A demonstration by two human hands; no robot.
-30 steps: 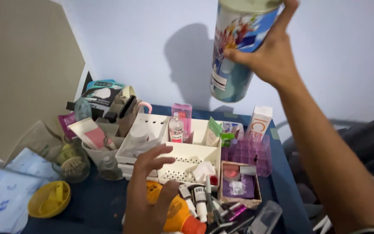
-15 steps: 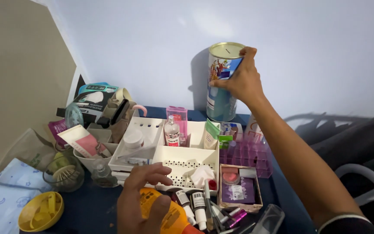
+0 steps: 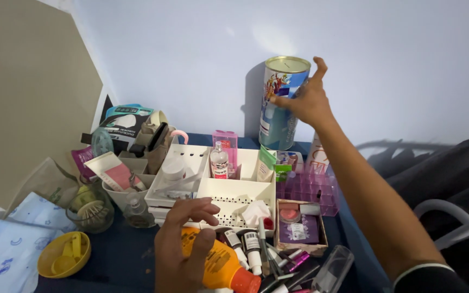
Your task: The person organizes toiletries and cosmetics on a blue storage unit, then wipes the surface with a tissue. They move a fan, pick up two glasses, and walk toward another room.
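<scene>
A tall printed tin can (image 3: 279,108) with a gold slotted lid stands upright at the back of the blue table, against the wall. My right hand (image 3: 304,100) is at its upper side with thumb raised and fingers spread, the fingertips still touching the tin. My left hand (image 3: 183,247) lies near the front edge, wrapped loosely over the base of an orange bottle (image 3: 226,266) with a red cap that lies on its side. Small white tubes and pens (image 3: 251,252) lie just right of that bottle.
A white divided organiser tray (image 3: 234,192) with small bottles fills the middle. A purple grid holder (image 3: 310,187) and a small box (image 3: 299,230) sit to its right. A yellow bowl (image 3: 63,255), a glass jar (image 3: 90,209) and packets crowd the left. Dark fabric (image 3: 451,173) lies at the right.
My right hand brought the tin down from up high, stood it at the back of the table, and has now loosened its fingers. My left hand stayed on the orange bottle.
</scene>
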